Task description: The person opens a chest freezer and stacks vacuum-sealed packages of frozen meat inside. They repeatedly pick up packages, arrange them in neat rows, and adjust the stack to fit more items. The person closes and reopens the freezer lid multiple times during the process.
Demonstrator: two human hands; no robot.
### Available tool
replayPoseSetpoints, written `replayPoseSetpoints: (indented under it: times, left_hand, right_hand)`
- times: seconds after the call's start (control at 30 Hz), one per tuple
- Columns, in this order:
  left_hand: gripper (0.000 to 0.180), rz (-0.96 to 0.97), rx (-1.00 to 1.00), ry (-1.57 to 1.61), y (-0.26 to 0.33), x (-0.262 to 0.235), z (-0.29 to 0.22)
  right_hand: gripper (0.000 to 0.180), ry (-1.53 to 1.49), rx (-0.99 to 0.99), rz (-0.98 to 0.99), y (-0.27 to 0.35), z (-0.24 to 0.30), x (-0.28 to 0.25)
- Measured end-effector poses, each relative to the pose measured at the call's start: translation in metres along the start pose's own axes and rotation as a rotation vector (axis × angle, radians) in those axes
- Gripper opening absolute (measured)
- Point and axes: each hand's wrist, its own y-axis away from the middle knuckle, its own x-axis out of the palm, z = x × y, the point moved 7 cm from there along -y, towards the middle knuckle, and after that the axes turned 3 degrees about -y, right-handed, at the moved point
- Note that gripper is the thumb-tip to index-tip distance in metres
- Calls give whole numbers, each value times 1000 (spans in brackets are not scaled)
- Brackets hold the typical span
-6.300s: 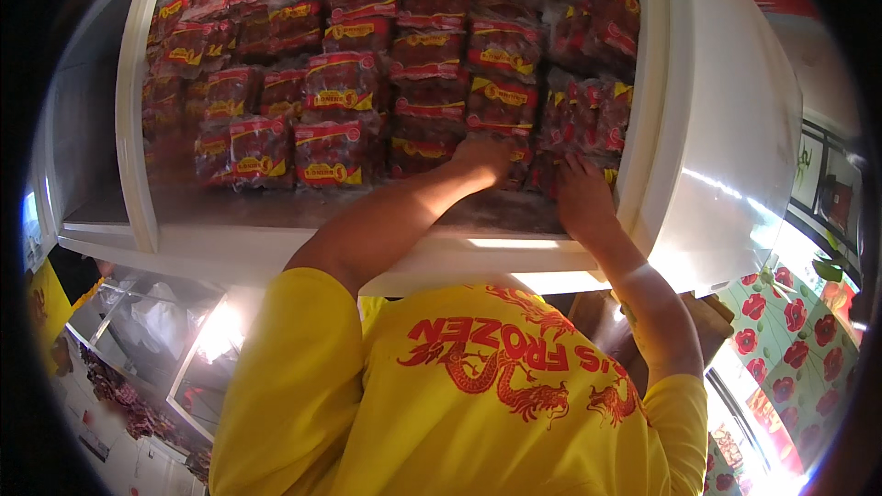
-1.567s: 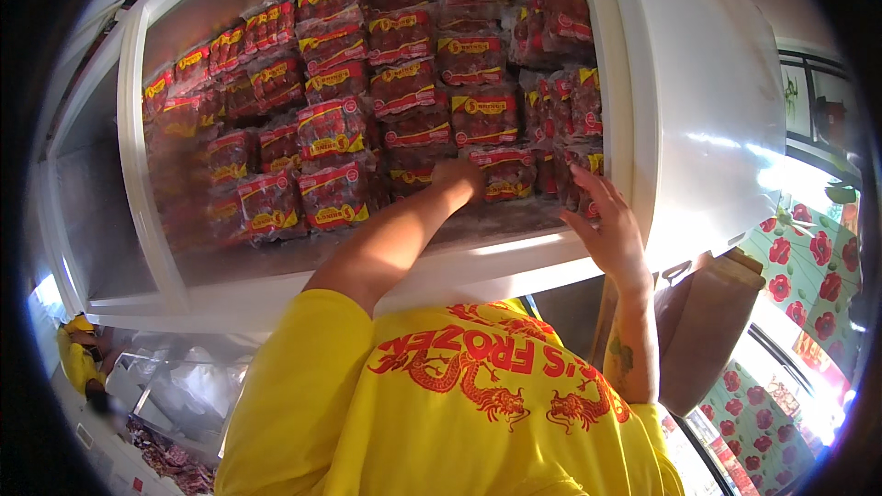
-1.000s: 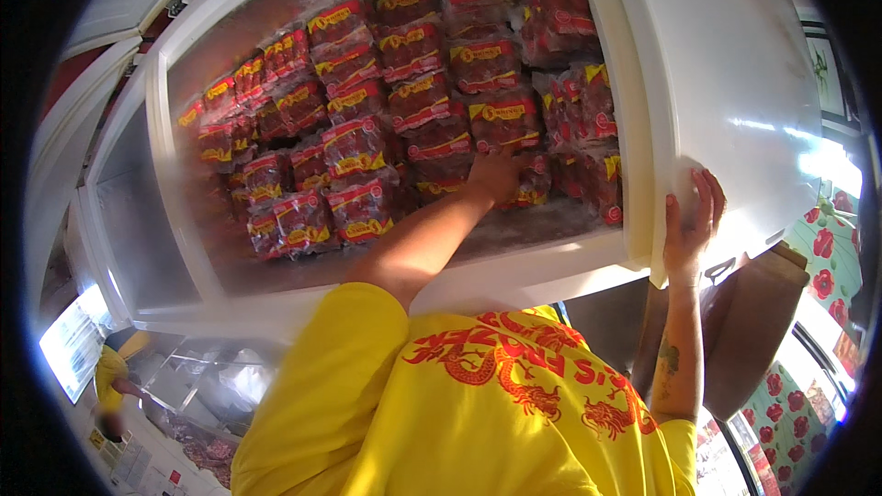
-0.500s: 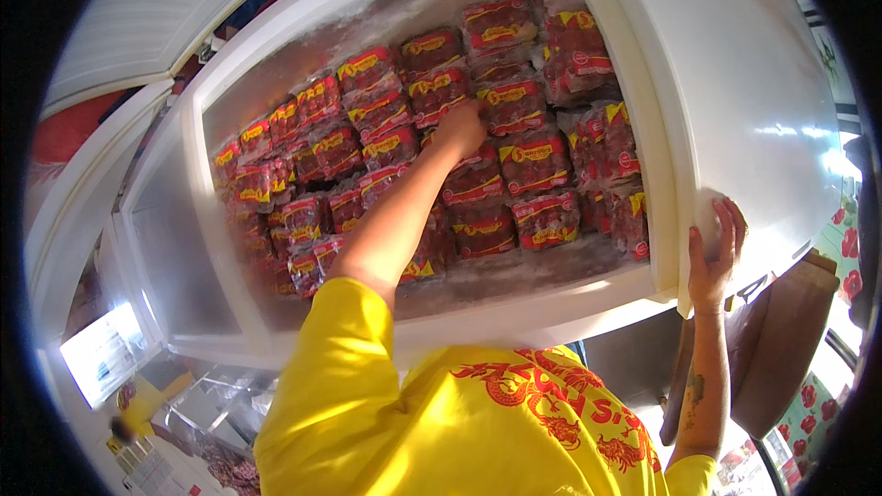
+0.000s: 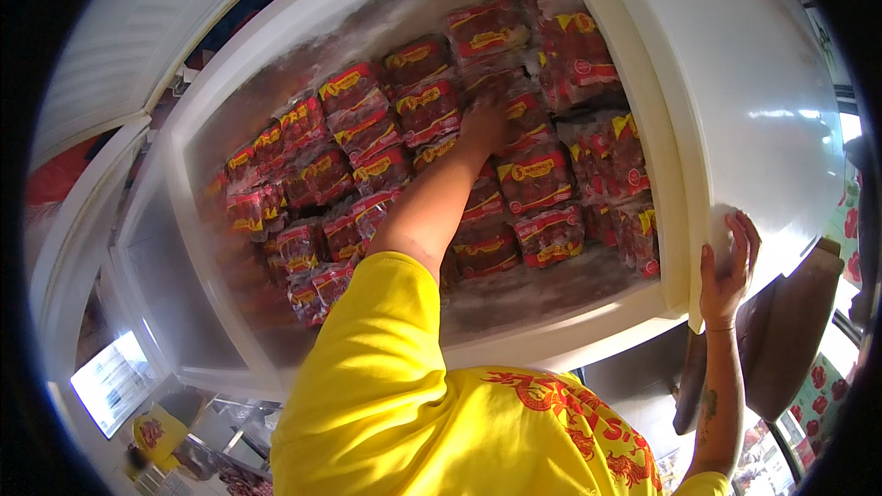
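Inside an open chest freezer lie rows of clear plastic packs with red and yellow labels and dark reddish contents, stacked several deep. My left hand reaches down among them near the middle and touches a pack in the upper rows. Its fingers are shaded and partly hidden, so their grip does not show. My right hand rests with fingers stretched out on the white surface at the freezer's right front corner, holding nothing.
Frost coats the freezer's inner walls. A raised white lid stands at the upper left. Brown cushioned seating sits below the right corner. At the lower left are a bright screen or window and a person in yellow.
My left hand has moved farther into the freezer, slightly right and away from me, over the upper packs. My right hand stays on the corner, and the view has shifted a little.
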Motion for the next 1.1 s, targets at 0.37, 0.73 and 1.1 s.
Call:
replayPoseSetpoints:
  times: [0.37,0.73,1.1]
  left_hand:
    - [81,-193,264,-61,-45,25,-38]
    - [84,-56,298,114,-27,14,-35]
    - [58,-421,366,-42,-24,14,-36]
  right_hand:
    - [46,-19,-2,3,1,0,2]
    - [46,-27,17,6,3,-2,1]
    - [47,13,29,27,4,-5,0]
